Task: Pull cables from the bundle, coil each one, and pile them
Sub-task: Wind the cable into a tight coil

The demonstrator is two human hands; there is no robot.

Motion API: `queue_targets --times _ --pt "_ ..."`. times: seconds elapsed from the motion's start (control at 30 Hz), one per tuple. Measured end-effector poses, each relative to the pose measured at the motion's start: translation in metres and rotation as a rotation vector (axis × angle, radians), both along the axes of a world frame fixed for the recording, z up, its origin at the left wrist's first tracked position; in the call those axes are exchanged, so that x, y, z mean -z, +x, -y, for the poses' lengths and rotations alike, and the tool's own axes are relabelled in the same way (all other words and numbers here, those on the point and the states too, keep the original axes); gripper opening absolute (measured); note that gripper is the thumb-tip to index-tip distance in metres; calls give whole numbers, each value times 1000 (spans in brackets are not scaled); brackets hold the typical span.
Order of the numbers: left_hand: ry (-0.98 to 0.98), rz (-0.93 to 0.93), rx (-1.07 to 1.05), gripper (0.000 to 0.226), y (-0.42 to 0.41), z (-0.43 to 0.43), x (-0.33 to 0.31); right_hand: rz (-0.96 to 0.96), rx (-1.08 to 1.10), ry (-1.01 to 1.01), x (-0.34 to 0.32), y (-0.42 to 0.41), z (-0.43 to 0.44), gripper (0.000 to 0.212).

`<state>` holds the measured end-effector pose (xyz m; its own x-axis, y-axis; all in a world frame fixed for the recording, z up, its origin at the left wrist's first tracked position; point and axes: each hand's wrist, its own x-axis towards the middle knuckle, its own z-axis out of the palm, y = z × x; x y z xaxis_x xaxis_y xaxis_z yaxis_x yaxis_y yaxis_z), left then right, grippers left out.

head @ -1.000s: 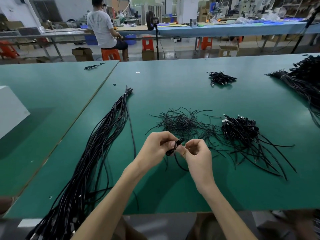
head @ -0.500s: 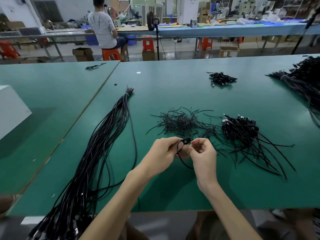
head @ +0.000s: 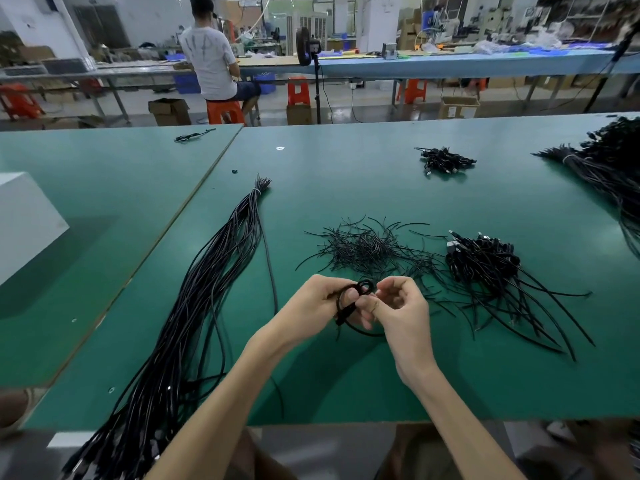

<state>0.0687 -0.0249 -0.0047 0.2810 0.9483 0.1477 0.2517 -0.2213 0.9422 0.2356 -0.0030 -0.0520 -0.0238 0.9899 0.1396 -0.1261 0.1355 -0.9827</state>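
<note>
Fingers (head: pixel 350 296) of the left hand (head: pixel 311 306) and right hand (head: pixel 403 306) pinch a half-coiled black cable (head: pixel 365 286) between them; slacken either pinch and the springy loops would likely burst open and tangle.

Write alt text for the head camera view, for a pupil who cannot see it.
A left hand and right hand hold a small, partly coiled black cable above a green table. A long tied cable bundle lies to their left; scattered short black ties and a pile of coiled cables lie beyond, to the right.
</note>
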Motion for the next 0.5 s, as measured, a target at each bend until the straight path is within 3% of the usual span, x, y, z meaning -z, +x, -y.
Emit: queue_targets --times 0.13,0.33,0.5 --pt "-60 64 -41 37 -2 -5 5 -15 -21 -13 -2 -1 2 43" --pt "-188 69 -48 15 -12 -6 7 111 -14 31 -1 -2 2 48" --pt "-217 97 -132 12 -14 -8 8 80 -34 32 1 -3 2 39"
